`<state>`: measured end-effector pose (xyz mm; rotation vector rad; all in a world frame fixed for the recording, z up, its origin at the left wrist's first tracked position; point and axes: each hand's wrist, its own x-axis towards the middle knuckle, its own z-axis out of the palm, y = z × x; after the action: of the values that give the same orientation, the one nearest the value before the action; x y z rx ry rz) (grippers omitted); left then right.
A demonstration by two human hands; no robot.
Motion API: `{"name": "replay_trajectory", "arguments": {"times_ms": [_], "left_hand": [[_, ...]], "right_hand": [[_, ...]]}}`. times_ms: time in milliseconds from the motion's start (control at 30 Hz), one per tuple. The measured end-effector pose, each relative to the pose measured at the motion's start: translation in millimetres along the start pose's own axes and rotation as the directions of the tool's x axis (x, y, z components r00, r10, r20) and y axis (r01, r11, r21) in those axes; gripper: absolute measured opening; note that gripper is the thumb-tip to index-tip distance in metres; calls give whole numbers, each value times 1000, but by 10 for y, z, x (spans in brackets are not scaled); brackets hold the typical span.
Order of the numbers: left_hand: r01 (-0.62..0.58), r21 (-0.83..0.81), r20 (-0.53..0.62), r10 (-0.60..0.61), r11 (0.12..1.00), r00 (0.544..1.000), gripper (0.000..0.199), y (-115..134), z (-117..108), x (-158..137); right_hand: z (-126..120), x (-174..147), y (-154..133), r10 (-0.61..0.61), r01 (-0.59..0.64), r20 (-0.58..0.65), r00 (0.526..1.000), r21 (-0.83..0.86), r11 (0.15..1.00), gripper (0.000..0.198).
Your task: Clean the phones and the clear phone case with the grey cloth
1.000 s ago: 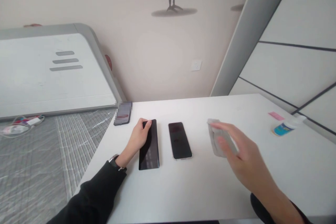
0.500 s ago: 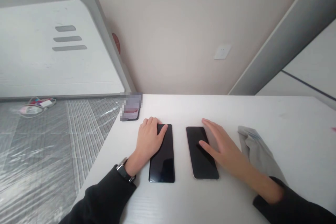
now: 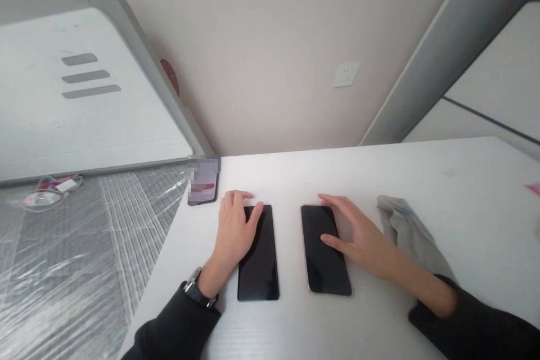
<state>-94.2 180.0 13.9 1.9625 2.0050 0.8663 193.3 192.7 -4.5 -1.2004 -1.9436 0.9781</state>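
Two dark-screened phones lie side by side on a white table. My left hand rests over the upper left edge of the left phone, its thumb on the screen and its fingers apart beyond the top corner. Over the right edge of the right phone, which has a pale pinkish rim, lies my right hand. Its thumb is above or on the screen; the other fingers stretch past the top edge, open. Neither hand is wrapped round a phone.
A grey cloth lies right of my right hand. At the table's far left corner sits another phone, partly blurred out. Left of the table, a bed under plastic sheeting holds a coiled cable. A socket is on the wall behind.
The view has turned slightly. My left hand's fingers have lifted and spread a little at the phone's top corner. My right fingertips have shifted slightly left over the right phone's top edge.
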Motion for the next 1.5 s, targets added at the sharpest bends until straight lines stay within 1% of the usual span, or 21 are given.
{"name": "replay_trajectory", "arguments": {"times_ms": [67, 133, 233, 267, 300, 333, 400, 433, 467, 500, 567, 600, 667, 733, 867, 933, 1167, 1300, 1500], "left_hand": [[-22, -34, -48, 20, 999, 999, 21, 82, -78, -20], [-66, -69, -49, 63, 995, 997, 21, 227, -148, -87], [-151, -126, 52, 159, 980, 986, 24, 522, -168, -265], [-176, -138, 90, 189, 975, 978, 30, 624, -148, -328], [-200, -133, 128, 217, 971, 968, 42, 720, -117, -382], [-230, -100, 162, 244, 968, 956, 60, 807, -82, -420], [-314, 64, 227, 292, 947, 929, 94, 937, -21, -433], [-356, 166, 250, 310, 920, 917, 102, 976, -7, -407], [-392, 254, 266, 326, 884, 907, 100, 993, -9, -363], [-421, 315, 273, 343, 851, 899, 91, 989, -27, -307], [-470, 357, 278, 388, 808, 879, 73, 921, -102, -180], [-497, 360, 278, 418, 790, 865, 68, 864, -150, -119], [-551, 363, 270, 480, 752, 834, 66, 726, -243, -21], [-608, 346, 271, 545, 714, 794, 66, 587, -307, 42], [-709, 290, 292, 647, 642, 705, 69, 412, -338, 80], [-734, 278, 290, 674, 620, 679, 70, 381, -342, 78], [-772, 254, 248, 732, 583, 634, 69, 380, -422, 54], [-792, 226, 267, 746, 568, 611, 65, 392, -448, 61], [-794, 214, 288, 740, 569, 608, 65, 414, -466, 52]], "right_hand": [[-40, 31, -10, 94, -97, 26, 995, 188, 977, 68], [-76, 66, -15, 147, -156, 52, 988, 316, 936, 66], [-93, 96, -29, 148, -164, 71, 986, 422, 892, 47], [-82, 93, -39, 152, -164, 63, 986, 463, 871, 43], [-63, 84, -49, 162, -163, 46, 986, 505, 848, 43], [-37, 70, -62, 179, -162, 23, 984, 546, 822, 46], [21, 36, -89, 213, -157, -16, 977, 620, 769, 53], [46, 22, -103, 221, -153, -24, 975, 651, 744, 55], [62, 13, -119, 221, -147, -23, 975, 679, 719, 56], [70, 9, -135, 217, -145, -12, 976, 704, 695, 57], [58, 18, -169, 200, -162, 40, 979, 743, 649, 55], [44, 27, -186, 187, -179, 77, 979, 758, 627, 53], [17, 44, -211, 154, -217, 156, 976, 777, 591, 49], [9, 48, -216, 121, -250, 221, 968, 783, 570, 44], [40, 20, -147, 96, -304, 305, 948, 767, 565, 43], [52, 5, -100, 84, -314, 327, 941, 757, 573, 46], [6, -24, -69, -1, -302, 384, 923, 728, 616, 53], [-15, -39, -92, -28, -290, 398, 917, 712, 639, 55], [-12, -44, -124, -47, -272, 402, 914, 697, 663, 52]]}}
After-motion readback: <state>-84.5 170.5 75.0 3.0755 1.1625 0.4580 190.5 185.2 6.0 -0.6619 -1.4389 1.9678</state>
